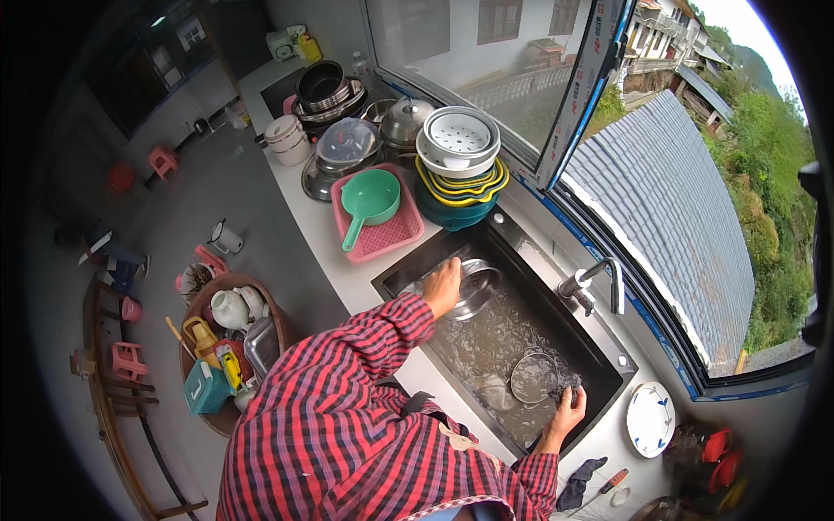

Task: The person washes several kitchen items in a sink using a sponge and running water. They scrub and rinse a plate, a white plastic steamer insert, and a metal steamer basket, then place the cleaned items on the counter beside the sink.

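Note:
Inside the dark sink, filled with murky water, my left hand grips the rim of a shiny metal bowl, tilted near the sink's far left end. My right hand is at the near right side, its fingers pinched on a dark crumpled scrubber; whether it is cloth or wire I cannot tell. Close to that hand, a round thin-rimmed vessel lies partly under the water. A paler round shape shows beside it, blurred by the water.
A chrome faucet stands behind the sink. Left of it, a green ladle-like scoop lies in a pink basket, next to stacked bowls. A white plate, dark cloth and screwdriver lie to the right.

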`<state>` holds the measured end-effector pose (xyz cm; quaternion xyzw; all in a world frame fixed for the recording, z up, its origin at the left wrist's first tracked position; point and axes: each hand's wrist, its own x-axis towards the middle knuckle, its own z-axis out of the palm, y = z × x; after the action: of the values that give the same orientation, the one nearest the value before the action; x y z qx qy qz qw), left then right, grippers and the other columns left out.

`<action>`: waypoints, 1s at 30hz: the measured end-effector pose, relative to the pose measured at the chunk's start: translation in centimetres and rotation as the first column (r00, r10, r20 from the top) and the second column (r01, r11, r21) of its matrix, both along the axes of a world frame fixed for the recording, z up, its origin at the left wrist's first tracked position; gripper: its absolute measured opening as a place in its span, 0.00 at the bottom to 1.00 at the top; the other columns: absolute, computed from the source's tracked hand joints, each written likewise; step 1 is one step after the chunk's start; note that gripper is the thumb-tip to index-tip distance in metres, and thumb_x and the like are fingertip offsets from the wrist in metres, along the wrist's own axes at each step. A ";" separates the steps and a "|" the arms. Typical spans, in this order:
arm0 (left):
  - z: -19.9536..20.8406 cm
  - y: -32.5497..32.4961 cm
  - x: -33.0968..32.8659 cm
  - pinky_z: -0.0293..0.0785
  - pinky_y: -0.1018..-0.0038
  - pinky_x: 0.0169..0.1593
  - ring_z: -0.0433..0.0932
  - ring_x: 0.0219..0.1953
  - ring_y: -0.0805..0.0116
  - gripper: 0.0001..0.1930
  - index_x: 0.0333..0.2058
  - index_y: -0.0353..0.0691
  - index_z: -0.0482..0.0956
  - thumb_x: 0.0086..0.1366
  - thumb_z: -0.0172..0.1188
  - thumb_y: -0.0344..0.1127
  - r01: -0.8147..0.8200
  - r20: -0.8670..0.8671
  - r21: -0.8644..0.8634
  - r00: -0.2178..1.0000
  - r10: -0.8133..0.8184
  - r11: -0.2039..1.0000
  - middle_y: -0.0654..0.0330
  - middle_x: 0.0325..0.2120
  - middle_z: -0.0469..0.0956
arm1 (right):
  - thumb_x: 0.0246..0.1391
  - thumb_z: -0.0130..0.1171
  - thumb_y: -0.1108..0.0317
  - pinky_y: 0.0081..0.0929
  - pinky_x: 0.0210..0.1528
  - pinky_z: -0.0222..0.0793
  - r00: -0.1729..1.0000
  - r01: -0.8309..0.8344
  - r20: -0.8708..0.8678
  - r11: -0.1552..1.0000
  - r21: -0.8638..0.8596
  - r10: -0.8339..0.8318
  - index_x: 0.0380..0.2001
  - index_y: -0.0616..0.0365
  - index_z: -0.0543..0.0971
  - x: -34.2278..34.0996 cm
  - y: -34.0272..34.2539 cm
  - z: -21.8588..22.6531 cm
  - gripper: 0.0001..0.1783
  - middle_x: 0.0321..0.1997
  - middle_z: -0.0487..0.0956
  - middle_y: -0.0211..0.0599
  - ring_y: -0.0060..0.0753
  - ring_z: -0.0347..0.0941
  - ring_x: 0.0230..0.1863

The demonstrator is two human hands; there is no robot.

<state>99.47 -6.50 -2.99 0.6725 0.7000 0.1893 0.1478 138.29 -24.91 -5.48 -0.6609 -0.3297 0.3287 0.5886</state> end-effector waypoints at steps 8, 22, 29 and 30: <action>1.6 0.9 -2.0 0.82 0.56 0.43 0.84 0.41 0.43 0.19 0.49 0.32 0.70 0.58 0.57 0.24 0.236 -0.243 -0.271 0.921 -0.303 0.933 0.40 0.44 0.79 | 0.64 0.62 0.71 0.19 0.39 0.71 0.998 0.034 -0.051 0.994 -0.107 -0.040 0.54 0.63 0.76 -1.5 -1.3 -0.7 0.17 0.43 0.79 0.27 0.18 0.73 0.38; 16.0 26.2 -13.6 0.82 0.62 0.26 0.85 0.34 0.50 0.21 0.43 0.24 0.79 0.63 0.58 0.41 -0.481 0.805 0.063 0.542 0.241 0.874 0.41 0.38 0.82 | 0.61 0.64 0.73 0.22 0.46 0.73 1.000 0.009 0.007 0.997 -0.080 -0.009 0.53 0.65 0.77 -4.4 0.3 -0.3 0.18 0.45 0.80 0.30 0.21 0.75 0.43; 13.9 30.5 -14.3 0.79 0.64 0.29 0.84 0.23 0.56 0.33 0.28 0.27 0.83 0.65 0.57 0.61 -0.588 0.393 0.079 0.760 0.517 0.805 0.46 0.22 0.83 | 0.59 0.65 0.73 0.25 0.51 0.72 0.995 0.059 0.080 0.994 -0.094 -0.052 0.49 0.67 0.78 -5.5 0.8 1.6 0.16 0.45 0.80 0.33 0.25 0.75 0.45; 13.7 30.7 -14.7 0.81 0.61 0.35 0.86 0.27 0.51 0.37 0.28 0.27 0.85 0.64 0.56 0.65 -0.577 0.293 0.117 0.798 0.527 0.808 0.42 0.25 0.84 | 0.59 0.65 0.73 0.25 0.51 0.72 0.995 0.084 0.070 0.991 -0.108 -0.077 0.49 0.68 0.78 -5.5 0.7 2.0 0.17 0.45 0.80 0.33 0.25 0.75 0.45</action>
<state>84.79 24.24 10.70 0.4203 0.8194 0.3758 0.1033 132.77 -24.23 -3.49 -0.7158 -0.3033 0.3005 0.5525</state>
